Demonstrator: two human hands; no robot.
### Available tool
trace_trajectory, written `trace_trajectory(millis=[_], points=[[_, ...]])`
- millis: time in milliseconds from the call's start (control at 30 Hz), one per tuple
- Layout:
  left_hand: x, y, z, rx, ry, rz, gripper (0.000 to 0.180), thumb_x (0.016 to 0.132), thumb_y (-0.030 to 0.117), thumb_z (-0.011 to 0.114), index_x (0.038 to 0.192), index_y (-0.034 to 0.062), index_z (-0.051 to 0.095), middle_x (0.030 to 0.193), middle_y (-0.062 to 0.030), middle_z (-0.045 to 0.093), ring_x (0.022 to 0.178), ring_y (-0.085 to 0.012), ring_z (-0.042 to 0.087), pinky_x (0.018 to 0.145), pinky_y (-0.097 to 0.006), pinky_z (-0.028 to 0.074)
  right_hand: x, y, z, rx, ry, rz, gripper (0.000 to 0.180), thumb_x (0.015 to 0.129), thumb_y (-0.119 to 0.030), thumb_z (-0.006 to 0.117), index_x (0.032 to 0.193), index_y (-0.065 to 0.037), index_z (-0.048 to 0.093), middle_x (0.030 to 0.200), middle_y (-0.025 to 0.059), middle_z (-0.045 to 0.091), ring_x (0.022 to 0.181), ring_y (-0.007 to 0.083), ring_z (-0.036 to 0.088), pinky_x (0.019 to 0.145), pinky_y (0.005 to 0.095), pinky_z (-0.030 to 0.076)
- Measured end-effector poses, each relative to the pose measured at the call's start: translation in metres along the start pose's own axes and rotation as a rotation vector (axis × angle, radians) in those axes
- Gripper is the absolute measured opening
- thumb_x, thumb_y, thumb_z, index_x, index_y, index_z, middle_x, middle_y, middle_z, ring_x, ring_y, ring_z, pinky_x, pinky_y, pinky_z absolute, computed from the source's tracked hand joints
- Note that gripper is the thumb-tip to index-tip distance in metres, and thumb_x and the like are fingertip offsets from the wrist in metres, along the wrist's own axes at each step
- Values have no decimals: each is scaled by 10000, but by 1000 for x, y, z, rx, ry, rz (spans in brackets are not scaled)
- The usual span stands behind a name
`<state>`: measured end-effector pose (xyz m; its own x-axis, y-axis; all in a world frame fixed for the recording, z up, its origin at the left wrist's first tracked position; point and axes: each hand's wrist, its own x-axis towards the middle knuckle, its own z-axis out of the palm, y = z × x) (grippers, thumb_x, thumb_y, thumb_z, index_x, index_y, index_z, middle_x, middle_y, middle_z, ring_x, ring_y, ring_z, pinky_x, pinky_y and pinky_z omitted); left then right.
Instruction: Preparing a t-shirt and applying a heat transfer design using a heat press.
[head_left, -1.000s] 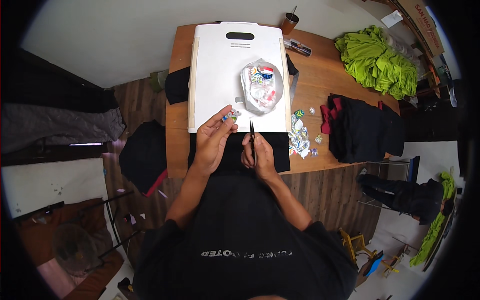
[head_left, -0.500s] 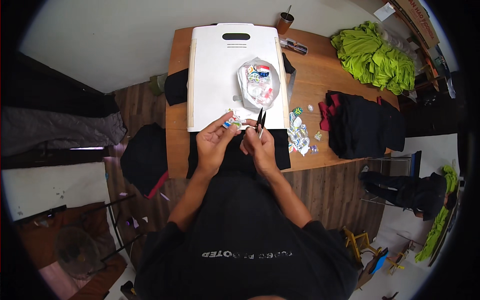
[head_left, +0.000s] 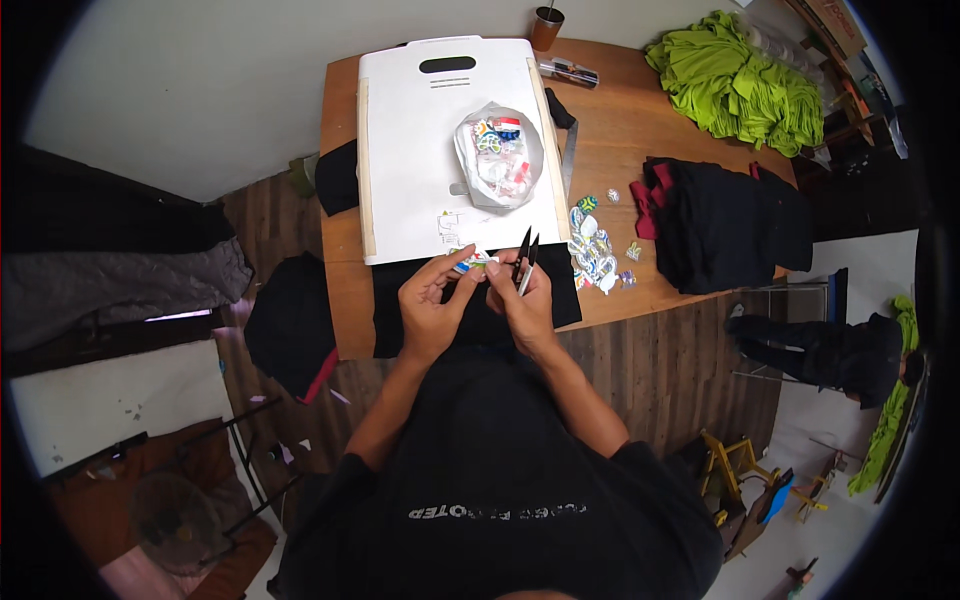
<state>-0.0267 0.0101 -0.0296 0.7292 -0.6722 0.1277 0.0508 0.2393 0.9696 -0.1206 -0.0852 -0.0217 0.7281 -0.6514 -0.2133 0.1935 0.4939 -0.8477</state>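
Wooden surface (head_left: pixel 620 140) stands against a pale wall, dark plank floor around it. Nearest the body, both hands meet over black cloth (head_left: pixel 480 300) at the near edge. Left hand (head_left: pixel 432 305): fingers pinched together on a small coloured patch (head_left: pixel 472 262). Right hand (head_left: pixel 520 300): fingertips also on the patch, grip closed around black snips (head_left: pixel 526 262), blades pointing away from the body. Patch sits between the two hands, just above the cloth, at the near rim of a white board (head_left: pixel 420 150). Just right of the hands: loose patches (head_left: pixel 595 250) scattered on the wood. On the board, farther out: clear bag (head_left: pixel 498 155) with more patches. Right of it: black garments (head_left: pixel 730 225), stacked. Far right corner: green garments (head_left: pixel 745 80), heaped. Far edge: brown cup (head_left: pixel 546 28).
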Motion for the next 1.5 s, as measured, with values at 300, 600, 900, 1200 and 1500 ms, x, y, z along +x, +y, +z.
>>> trace_trajectory(millis=[300,600,900,1200,1500], points=[[-11,-4,-14,50,43,-57,557,924,-11,666,1431,-2,436,1301,-146,577,1078,-178,617,905,-298,496,-27,9,-9,114,140,-105,214,1080,-274,432,1032,-71,480,756,37,531,460,65,344,463,228,327],[-1,-21,7,407,-59,32,631,848,91,769,1406,38,481,1314,-129,587,1130,-212,607,925,-334,458,-16,17,-45,228,556,-174,399,1082,-244,405,1309,70,502,1296,193,606,1223,244,588,1113,403,421],[-8,-40,18,382,-103,18,594,840,109,783,1370,45,522,1270,-105,609,1061,-201,628,864,-325,466,-23,34,-69,247,271,-33,419,1088,-254,385,1366,59,406,1300,272,575,1239,393,578,1067,494,480],[-23,-55,18,363,-32,-76,564,843,134,786,1347,55,545,1202,-88,644,1023,-169,630,850,-310,464,-20,44,-59,354,206,0,400,1082,-227,394,1347,71,425,1313,239,569,1292,342,539,1125,483,427],[-23,-64,23,368,88,-100,517,851,128,778,1317,41,571,1161,-84,656,1000,-154,624,844,-295,468,-4,20,-79,355,-117,116,396,1088,-273,372,1351,21,410,1282,212,576,1228,336,585,909,492,585]])
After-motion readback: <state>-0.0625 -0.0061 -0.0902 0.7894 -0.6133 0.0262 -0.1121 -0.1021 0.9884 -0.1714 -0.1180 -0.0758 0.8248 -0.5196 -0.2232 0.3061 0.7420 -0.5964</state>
